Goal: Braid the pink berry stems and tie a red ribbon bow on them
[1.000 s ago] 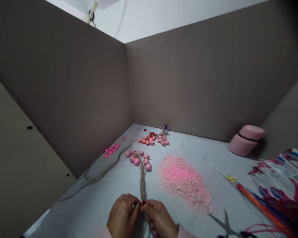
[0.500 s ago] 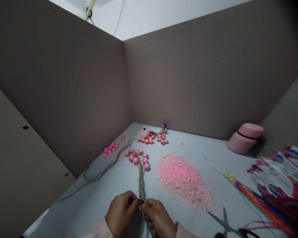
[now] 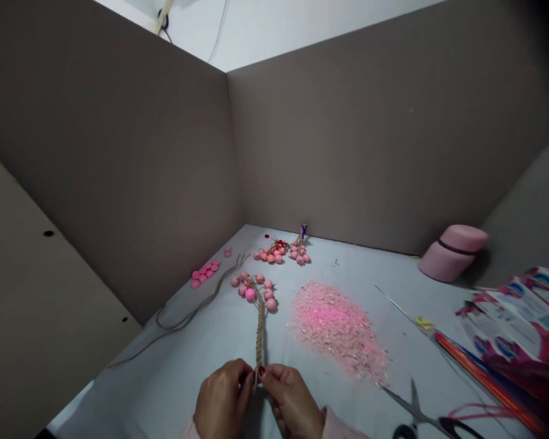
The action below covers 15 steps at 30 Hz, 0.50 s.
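Note:
My left hand [image 3: 222, 401] and my right hand [image 3: 293, 403] meet at the table's near edge, fingertips pinched together on the near end of a braided jute cord [image 3: 259, 332]. The braid runs away from me to a cluster of pink balls [image 3: 255, 291] at its far end. Both hands are closed on the cord; loose strands below the pinch are hidden by the hands.
A heap of pink flakes [image 3: 338, 329] lies right of the braid. Scissors [image 3: 432, 419] rest at the near right. Loose jute strands [image 3: 187, 314], flat pink discs [image 3: 205, 274], two finished ball clusters [image 3: 281, 252], a pink container [image 3: 452, 252] and packets [image 3: 516, 317] lie around. Grey panels wall the table.
Both hands stay pinched on the braid's near end with only slight finger shifts. The view drifted a little.

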Tool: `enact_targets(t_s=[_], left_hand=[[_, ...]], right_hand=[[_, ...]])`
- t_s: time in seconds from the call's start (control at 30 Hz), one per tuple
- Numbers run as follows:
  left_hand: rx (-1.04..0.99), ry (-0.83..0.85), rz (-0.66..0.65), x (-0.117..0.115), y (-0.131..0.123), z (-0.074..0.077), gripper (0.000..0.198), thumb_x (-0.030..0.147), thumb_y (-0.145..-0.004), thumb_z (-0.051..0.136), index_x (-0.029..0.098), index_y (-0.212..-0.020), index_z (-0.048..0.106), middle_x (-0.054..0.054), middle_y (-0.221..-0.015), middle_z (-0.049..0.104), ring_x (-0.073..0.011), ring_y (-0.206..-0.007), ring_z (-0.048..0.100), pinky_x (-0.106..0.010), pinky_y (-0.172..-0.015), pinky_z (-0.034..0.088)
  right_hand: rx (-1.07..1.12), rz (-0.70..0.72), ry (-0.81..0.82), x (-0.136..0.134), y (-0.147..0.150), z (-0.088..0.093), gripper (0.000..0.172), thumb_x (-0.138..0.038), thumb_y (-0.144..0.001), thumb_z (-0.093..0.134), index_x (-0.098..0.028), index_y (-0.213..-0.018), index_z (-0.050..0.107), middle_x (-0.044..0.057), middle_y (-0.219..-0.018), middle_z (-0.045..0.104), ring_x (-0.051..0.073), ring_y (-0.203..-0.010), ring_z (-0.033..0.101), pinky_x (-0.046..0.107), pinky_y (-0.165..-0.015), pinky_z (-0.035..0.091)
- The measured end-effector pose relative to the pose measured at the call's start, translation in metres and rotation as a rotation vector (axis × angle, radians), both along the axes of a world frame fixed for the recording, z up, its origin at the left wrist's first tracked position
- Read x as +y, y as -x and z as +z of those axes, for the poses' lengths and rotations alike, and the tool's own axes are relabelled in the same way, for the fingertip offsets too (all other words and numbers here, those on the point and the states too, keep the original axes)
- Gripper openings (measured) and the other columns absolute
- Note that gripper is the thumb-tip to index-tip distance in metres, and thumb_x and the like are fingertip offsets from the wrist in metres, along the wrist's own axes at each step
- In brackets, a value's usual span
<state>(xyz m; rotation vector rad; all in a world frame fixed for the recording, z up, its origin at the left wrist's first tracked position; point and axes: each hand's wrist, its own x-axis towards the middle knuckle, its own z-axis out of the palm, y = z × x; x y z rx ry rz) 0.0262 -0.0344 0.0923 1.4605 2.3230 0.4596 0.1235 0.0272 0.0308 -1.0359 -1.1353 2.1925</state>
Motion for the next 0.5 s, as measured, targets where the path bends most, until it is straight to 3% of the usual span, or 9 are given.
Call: enact_targets(t_s=[0.3, 0.5], left_hand=[[0.289, 0.023, -0.130, -0.005, -0.009, -0.011, 0.025, 0.019, -0.085, 0.039, 0.021, -0.083, 0.063, -0.005, -0.085, 0.066, -0.0203, -0.083, 0.061, -0.028, -0.070, 0.043], [0.257, 0.040, -0.142, -0.003, -0.006, -0.011, 0.024, 0.016, -0.083, 0.040, 0.022, -0.080, 0.063, -0.004, -0.084, 0.066, -0.0209, -0.084, 0.061, -0.029, -0.069, 0.044]], right_hand=[[0.013, -0.017, -0.020, 0.000, 0.001, -0.005, 0.036, -0.050, -0.055, 0.064, -0.017, -0.052, 0.048, -0.011, -0.035, 0.030, 0.004, -0.036, 0.019, 0.024, -0.040, 0.008], [-0.015, 0.001, 0.032, 0.000, 0.000, 0.001, 0.035, -0.049, -0.055, 0.063, -0.019, -0.052, 0.045, -0.013, -0.032, 0.025, 0.003, -0.032, 0.012, 0.024, -0.038, 0.003]])
